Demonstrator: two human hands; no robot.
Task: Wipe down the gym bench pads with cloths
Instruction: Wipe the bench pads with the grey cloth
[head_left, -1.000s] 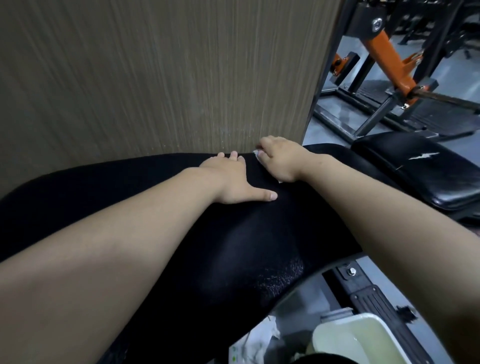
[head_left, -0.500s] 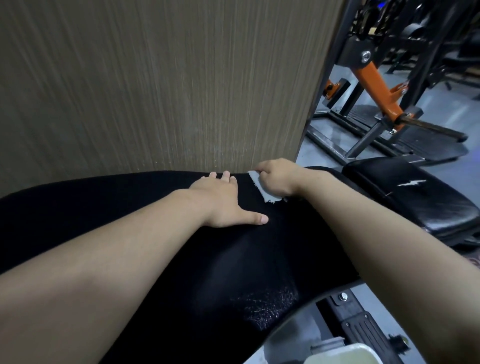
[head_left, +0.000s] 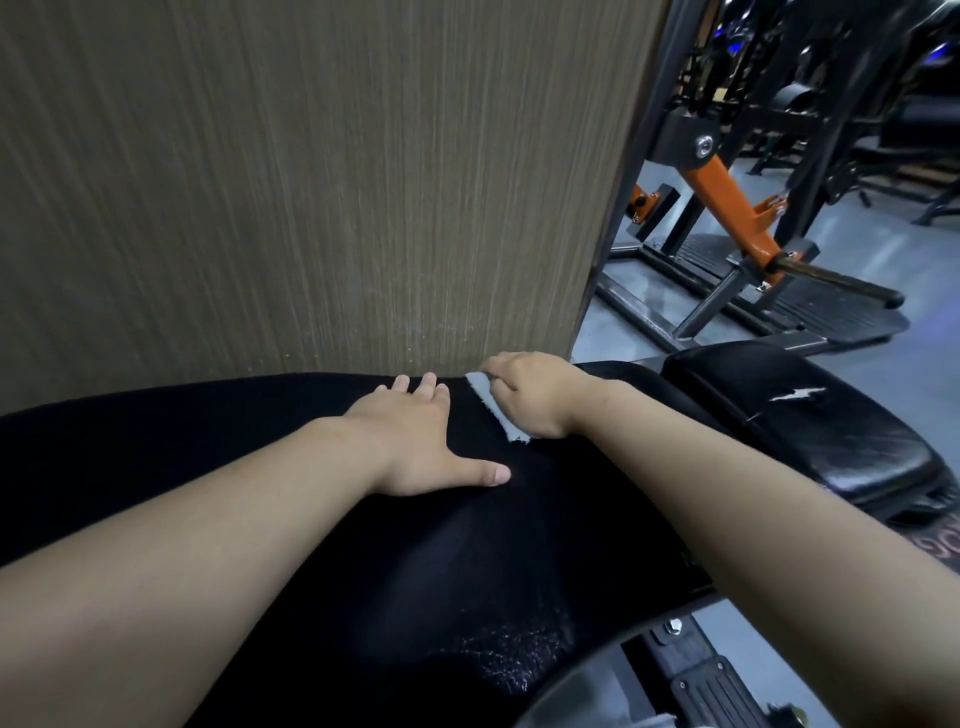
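A wide black bench pad (head_left: 441, 561) fills the lower middle of the head view, its far edge against a wooden wall. My left hand (head_left: 421, 441) lies flat on the pad near that far edge, fingers straight and thumb spread to the right. Just to its right, my right hand (head_left: 535, 392) presses a small pale grey cloth (head_left: 493, 408) onto the pad, fingers curled over it. Most of the cloth is hidden under the hand; a strip shows along its left side.
A brown wood-grain wall panel (head_left: 311, 182) rises directly behind the pad. A second black pad (head_left: 810, 421) with a torn white mark lies to the right. Behind it stands an orange and black machine frame (head_left: 727, 208) on grey floor. The bench's metal frame (head_left: 696, 675) shows at bottom right.
The view has tilted upward, so the pale tub at bottom right is out of sight. My right hand has drawn back slightly, and more of the cloth shows beside it.
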